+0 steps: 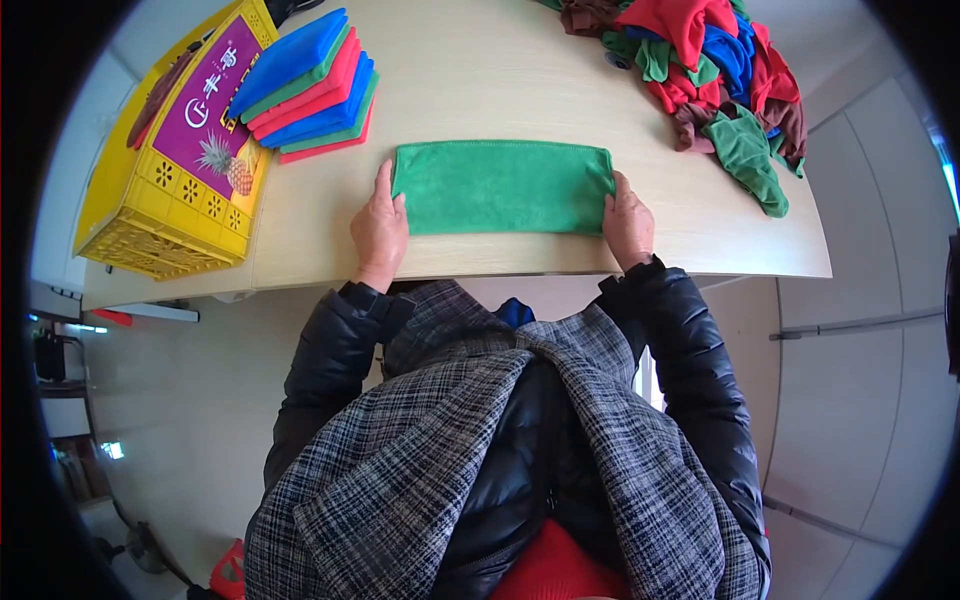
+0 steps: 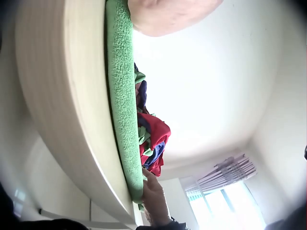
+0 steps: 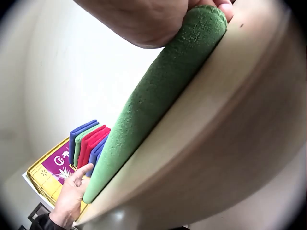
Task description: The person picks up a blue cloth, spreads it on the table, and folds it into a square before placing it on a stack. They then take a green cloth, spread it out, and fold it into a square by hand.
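A green towel (image 1: 503,188), folded into a long flat strip, lies across the table near its front edge. At its left end is my left hand (image 1: 380,226), the thumb at the towel's edge and the fingers along the side. My right hand (image 1: 628,222) holds the opposite end. Seen from the right wrist, the right fingertips (image 3: 225,8) come round the end of the thick green fold, while the left hand (image 3: 70,197) grips its far end. The left wrist view shows the towel's fuzzy long side (image 2: 123,96) close over the tabletop.
Folded blue, green and red towels (image 1: 315,90) are stacked at the back left, against a yellow crate (image 1: 165,225) with a purple pineapple label. A loose heap of red, blue, green and brown cloths (image 1: 715,75) lies at the back right. The table's front edge (image 1: 520,274) runs near my body.
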